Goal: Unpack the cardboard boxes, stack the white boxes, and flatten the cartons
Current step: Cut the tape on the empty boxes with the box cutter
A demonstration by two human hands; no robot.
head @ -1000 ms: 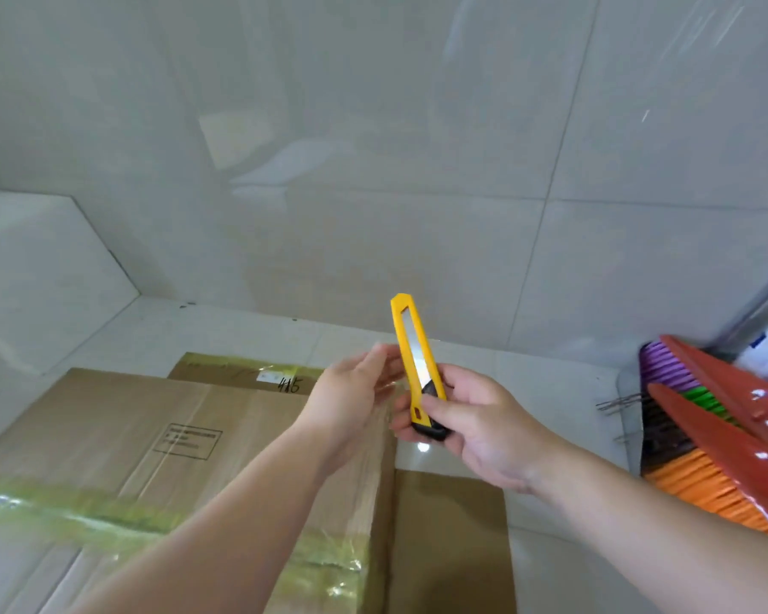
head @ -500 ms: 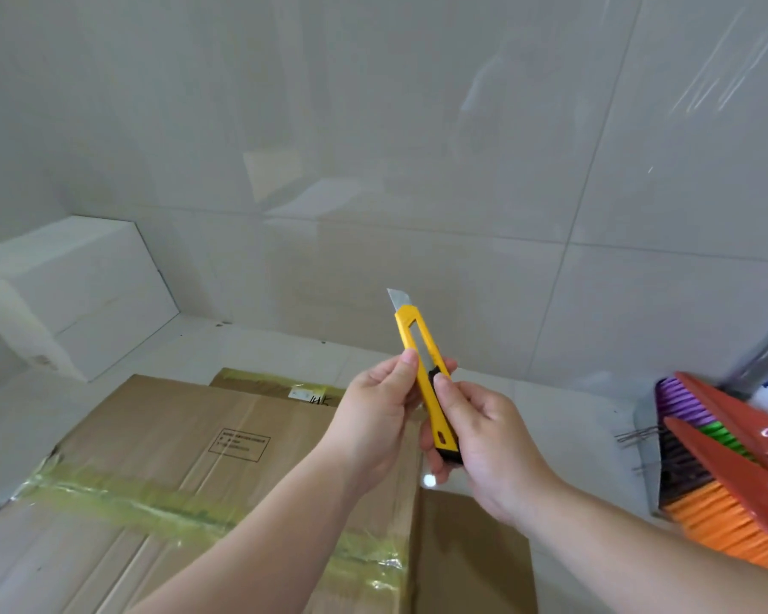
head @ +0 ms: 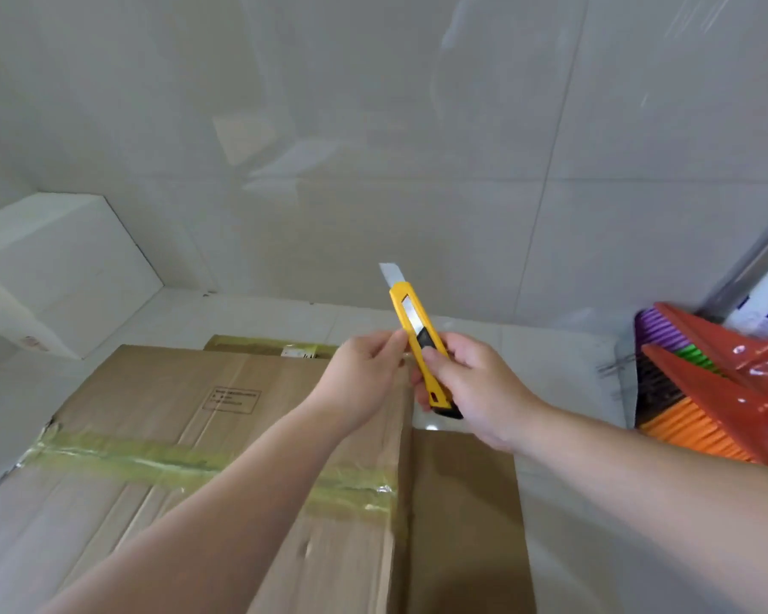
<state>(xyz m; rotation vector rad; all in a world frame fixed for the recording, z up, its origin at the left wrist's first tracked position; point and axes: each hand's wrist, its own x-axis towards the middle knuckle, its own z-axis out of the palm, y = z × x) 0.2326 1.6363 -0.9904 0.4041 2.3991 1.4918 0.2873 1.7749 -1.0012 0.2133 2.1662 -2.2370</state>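
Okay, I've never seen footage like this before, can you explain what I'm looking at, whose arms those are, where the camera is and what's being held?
There is no machine here. The camera sits on a person's head and looks forward and down, so the two bare arms reaching in from the bottom are the wearer's own.

The right hand grips a yellow utility knife, its thumb on the black slider. A short piece of blade sticks out of the top. The left hand pinches the knife's side with its fingertips.

Below the hands stands a large cardboard box, sealed across the top with yellowish tape. A second taped carton shows behind it. They stand on a pale tiled floor by a tiled wall.

At the left is a white box. At the right lie brooms with red heads and coloured bristles.
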